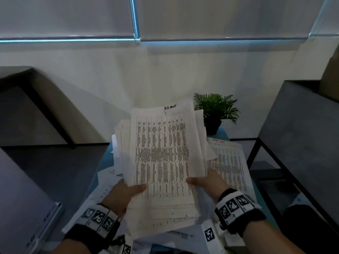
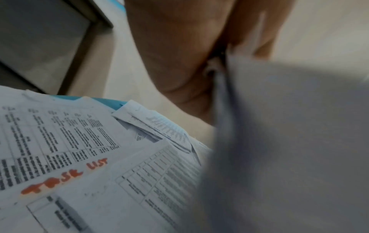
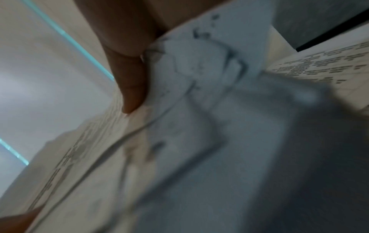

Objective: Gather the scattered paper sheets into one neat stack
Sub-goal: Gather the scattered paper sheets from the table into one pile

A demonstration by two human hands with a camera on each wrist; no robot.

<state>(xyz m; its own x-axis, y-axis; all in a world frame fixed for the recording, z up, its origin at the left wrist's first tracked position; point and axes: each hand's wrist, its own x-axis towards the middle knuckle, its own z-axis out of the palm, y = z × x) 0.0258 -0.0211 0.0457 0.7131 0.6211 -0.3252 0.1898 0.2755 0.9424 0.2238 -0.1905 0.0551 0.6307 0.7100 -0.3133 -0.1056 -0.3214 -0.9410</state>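
Observation:
A thick bundle of printed sheets [image 1: 161, 153], its edges uneven and its top page a table headed by hand, is lifted above a small blue table [image 1: 224, 132]. My left hand [image 1: 126, 189] grips its lower left side, thumb on the top page. My right hand [image 1: 203, 182] grips the lower right side the same way. In the right wrist view a thumb [image 3: 131, 82] presses on the blurred sheets [image 3: 179, 110]. More loose sheets [image 1: 231, 162] lie on the table, one marked "TASK LIST" [image 2: 66, 176] in red. The fingers under the bundle are hidden.
A small potted fern [image 1: 216, 110] stands at the table's far right corner. A dark grey cabinet [image 1: 300, 129] stands to the right, another dark piece of furniture [image 1: 27, 107] to the left, a white wall behind. A grey flat object [image 1: 27, 208] lies at the lower left.

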